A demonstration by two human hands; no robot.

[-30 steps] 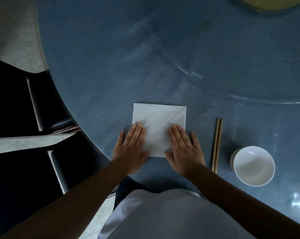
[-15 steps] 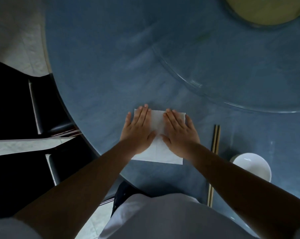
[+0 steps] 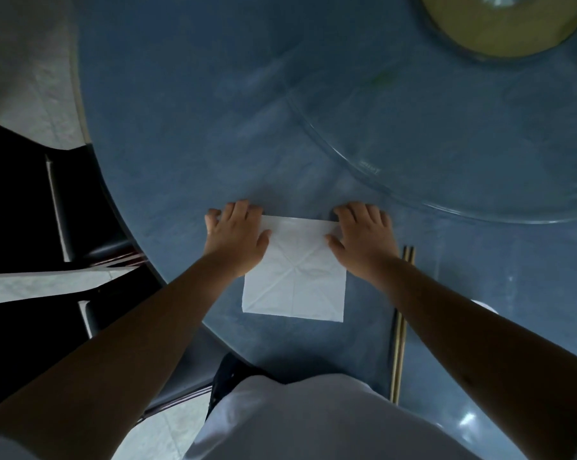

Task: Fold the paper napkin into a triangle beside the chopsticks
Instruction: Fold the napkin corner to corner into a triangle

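So the napkin (image 3: 293, 273) lies flat and square on the blue worktop (image 3: 187, 134); left hand (image 3: 235, 239) and right hand (image 3: 363, 240) press its far corners, fingers spread, no pinching grip; chopsticks (image 3: 400, 323) just right of it.

Napkin (image 3: 293, 277) far corners under hands, bowl (image 3: 488, 306) perhaps behind forearm, chopsticks (image 3: 399, 343) partly hidden

The square white paper napkin (image 3: 295, 277) lies flat at lower centre, creased diagonally; the thin wooden chopsticks (image 3: 400, 327) lie parallel just right.
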